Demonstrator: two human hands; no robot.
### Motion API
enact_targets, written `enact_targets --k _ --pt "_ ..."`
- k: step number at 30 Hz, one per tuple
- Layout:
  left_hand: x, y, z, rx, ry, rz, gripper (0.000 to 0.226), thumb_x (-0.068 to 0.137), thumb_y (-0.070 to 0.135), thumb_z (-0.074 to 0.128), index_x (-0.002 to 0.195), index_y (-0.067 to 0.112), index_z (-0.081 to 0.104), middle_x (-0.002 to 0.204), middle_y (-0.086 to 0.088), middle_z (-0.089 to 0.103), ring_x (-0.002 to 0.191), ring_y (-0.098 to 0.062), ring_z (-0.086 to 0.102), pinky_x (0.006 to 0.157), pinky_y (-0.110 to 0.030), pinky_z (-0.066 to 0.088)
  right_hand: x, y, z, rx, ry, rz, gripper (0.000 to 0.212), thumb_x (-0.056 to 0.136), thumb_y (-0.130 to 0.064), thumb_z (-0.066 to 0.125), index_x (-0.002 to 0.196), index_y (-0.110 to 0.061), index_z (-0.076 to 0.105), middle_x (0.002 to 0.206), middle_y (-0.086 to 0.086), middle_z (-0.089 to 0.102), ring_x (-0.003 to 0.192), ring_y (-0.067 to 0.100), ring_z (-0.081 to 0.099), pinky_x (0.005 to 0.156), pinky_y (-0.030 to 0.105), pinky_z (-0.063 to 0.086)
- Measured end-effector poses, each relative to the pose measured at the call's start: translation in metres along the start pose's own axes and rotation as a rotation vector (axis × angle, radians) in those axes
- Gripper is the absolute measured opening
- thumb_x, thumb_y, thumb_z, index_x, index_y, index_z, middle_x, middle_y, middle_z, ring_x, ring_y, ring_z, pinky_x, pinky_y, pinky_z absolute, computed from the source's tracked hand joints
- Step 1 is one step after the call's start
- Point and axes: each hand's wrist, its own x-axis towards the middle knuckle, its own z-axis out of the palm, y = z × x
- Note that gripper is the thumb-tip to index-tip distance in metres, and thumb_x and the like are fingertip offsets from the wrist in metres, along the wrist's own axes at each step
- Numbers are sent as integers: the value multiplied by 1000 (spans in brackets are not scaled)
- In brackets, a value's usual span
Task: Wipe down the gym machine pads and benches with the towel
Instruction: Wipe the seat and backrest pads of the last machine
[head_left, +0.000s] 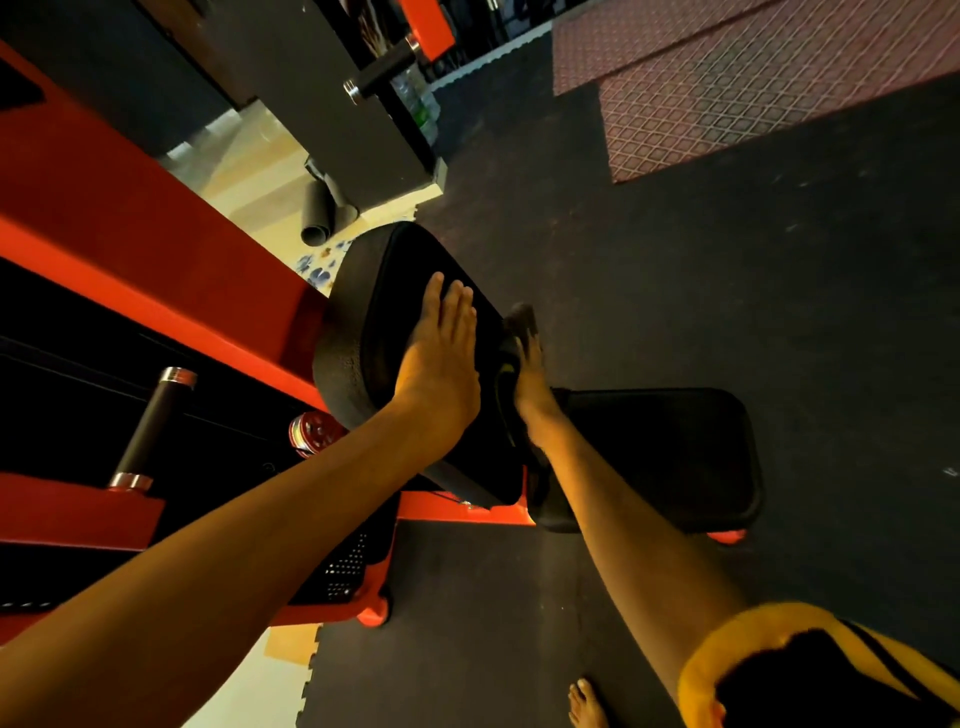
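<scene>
A black padded backrest (395, 291) of an orange-framed gym machine tilts up in the middle of the view, with a black seat pad (665, 457) to its right. My left hand (441, 358) lies flat on the backrest's face, fingers together and holding nothing. My right hand (530, 374) is at the backrest's right edge, pressing a dark towel (522, 319) against the side of the pad. The towel shows only as a dark bunch above my fingers.
The orange machine frame (130, 208) and black roller handles (150, 431) fill the left. Dark rubber floor (727, 286) spreads right, with red patterned mats (753, 93) at the back. My bare foot (587, 701) stands near the bottom. A rolled mat (317, 213) lies behind the backrest.
</scene>
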Motion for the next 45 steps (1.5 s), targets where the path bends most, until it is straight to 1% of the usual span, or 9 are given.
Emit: enact_targets --k 6,12,18,25,27,31,37,42,45 --pt "-11 -2 0 -29 4 101 73 107 50 10 160 2 -2 169 -20 -6 156 -37 -9 124 -59 -9 -85 36 15 -70 -15 -263 47 105 -61 40 139 -82 15 171 -17 13 160 17 7 128 55 14" --pt "-33 1 5 -11 44 129 66 109 42 11 161 3 4 170 -18 0 157 -34 -4 125 -56 -5 -68 46 -2 -7 45 1 66 102 -39 43 162 -17 26 168 9 27 156 27 25 128 42 19" --pt "-44 3 10 4 106 140 65 109 42 11 161 3 6 170 -16 4 158 -33 1 125 -54 -3 -145 39 53 -38 425 -272 52 105 -40 43 153 -20 49 150 -13 48 143 5 39 116 20 29" --pt "-46 3 9 17 108 152 65 109 43 11 161 5 5 170 -15 2 158 -32 -1 126 -54 -2 -129 87 66 -28 829 -352 55 108 -49 39 130 -8 68 126 13 71 117 31 65 97 47 54" --pt "-48 1 9 10 118 144 65 108 43 11 161 5 6 170 -15 3 158 -31 0 127 -53 -1 -129 96 67 40 758 -167 64 105 -61 40 137 -10 64 133 16 67 123 35 63 103 47 51" --pt "-52 0 7 14 131 162 65 108 43 14 162 6 8 170 -15 4 158 -31 2 127 -53 0 -130 86 56 416 685 39 37 105 -15 57 143 -13 53 147 16 53 132 26 54 104 23 41" --pt "-50 0 9 7 126 156 65 107 41 17 162 6 10 170 -15 6 158 -31 2 126 -54 -2 -143 84 70 143 610 -151 75 95 -75 45 147 -22 57 150 0 56 144 23 47 120 45 36" --pt "-48 4 9 -1 120 165 66 107 41 19 162 6 12 170 -16 7 158 -32 3 125 -56 -2 -132 72 37 352 369 120 45 109 -31 51 150 -13 48 154 20 46 146 36 41 117 37 33" --pt "-47 4 10 -20 115 160 66 107 41 21 161 5 11 170 -17 6 158 -33 2 125 -57 -3 -101 68 17 641 196 399 65 101 -63 47 143 -14 55 144 15 56 141 34 46 121 50 31"
